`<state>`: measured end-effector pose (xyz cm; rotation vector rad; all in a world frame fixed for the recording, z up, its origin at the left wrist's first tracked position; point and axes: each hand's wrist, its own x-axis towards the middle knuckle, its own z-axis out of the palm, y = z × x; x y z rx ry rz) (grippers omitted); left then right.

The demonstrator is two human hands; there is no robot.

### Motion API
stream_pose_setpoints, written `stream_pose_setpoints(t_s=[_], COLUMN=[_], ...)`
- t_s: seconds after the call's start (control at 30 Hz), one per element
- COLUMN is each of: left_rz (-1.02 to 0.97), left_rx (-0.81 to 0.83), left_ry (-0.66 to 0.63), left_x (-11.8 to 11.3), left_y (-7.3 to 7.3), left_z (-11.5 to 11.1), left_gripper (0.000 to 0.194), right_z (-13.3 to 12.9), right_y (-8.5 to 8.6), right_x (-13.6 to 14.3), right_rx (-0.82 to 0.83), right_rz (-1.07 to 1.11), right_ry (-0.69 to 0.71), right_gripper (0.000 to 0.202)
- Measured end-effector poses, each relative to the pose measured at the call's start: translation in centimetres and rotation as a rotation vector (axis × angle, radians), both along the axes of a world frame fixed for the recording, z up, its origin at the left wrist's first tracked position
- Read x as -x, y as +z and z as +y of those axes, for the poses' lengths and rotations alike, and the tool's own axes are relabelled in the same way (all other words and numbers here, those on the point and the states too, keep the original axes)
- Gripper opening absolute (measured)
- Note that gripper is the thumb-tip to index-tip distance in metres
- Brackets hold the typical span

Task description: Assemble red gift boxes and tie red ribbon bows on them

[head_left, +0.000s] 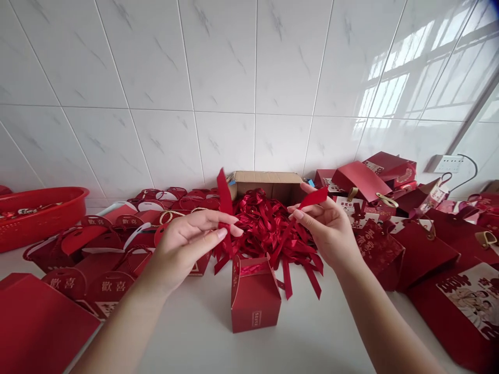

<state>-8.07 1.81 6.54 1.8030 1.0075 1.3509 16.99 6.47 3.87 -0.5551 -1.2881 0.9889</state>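
Note:
Between thumb and fingers, my left hand [189, 246] pinches a red ribbon [223, 193] whose cut end sticks up above the fingertips. My right hand [331, 231] pinches a red ribbon end [315, 197] in the same way. Whether both ends belong to one ribbon cannot be made out. Below and between the hands, a small red gift box [255, 301] stands upright on the table, closed at the top, with a red twisted cord along its upper part. Behind it a heap of loose red ribbons [261, 223] spills out of a cardboard box [268, 177].
Several red boxes with cord handles [103, 283] crowd the left side, near a red plastic basket [42, 223]. Red gift bags and boxes [424, 249] are piled at the right. A tiled wall [226, 140] with a socket strip [446, 163] rises behind the white table [198, 332].

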Motion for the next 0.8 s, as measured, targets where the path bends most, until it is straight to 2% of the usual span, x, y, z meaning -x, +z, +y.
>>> stream_pose_setpoints(t_s=[0.1,0.17,0.27,0.4,0.57,0.67,0.8], left_rz=[0.047,0.040,0.022,0.067,0.128,0.140,0.159], left_rx=[0.060,0.083,0.077,0.043,0.025,0.009,-0.057], left_ry=[-0.006,0.027,0.039,0.056,0.098,0.090,0.136], left_x=[-0.3,-0.3,-0.4,-0.7,-0.9,-1.1,-1.5], left_y=[0.5,1.1,1.9,2.5,2.5,2.4,2.4], left_z=[-0.3,-0.2,0.0,0.4,0.7,0.5,0.3], left_gripper=[0.014,0.015,0.018,0.015,0.011,0.011,0.010], right_z=[-0.3,-0.4,-0.4,-0.3,-0.5,-0.8,-0.9], right_y=[0.4,0.6,1.0,1.9,2.8,2.8,2.6], right_x=[-0.2,-0.1,0.3,1.0,1.7,1.9,1.7], right_rx=[0.050,0.074,0.098,0.112,0.056,0.030,0.041], right_rz=[0.003,0.008,0.013,-0.033,-0.051,-0.073,-0.125], right_ry=[0.065,0.084,0.084,0.160,0.154,0.144,0.225], right_gripper=[0.025,0.017,0.018,0.023,0.032,0.027,0.023])
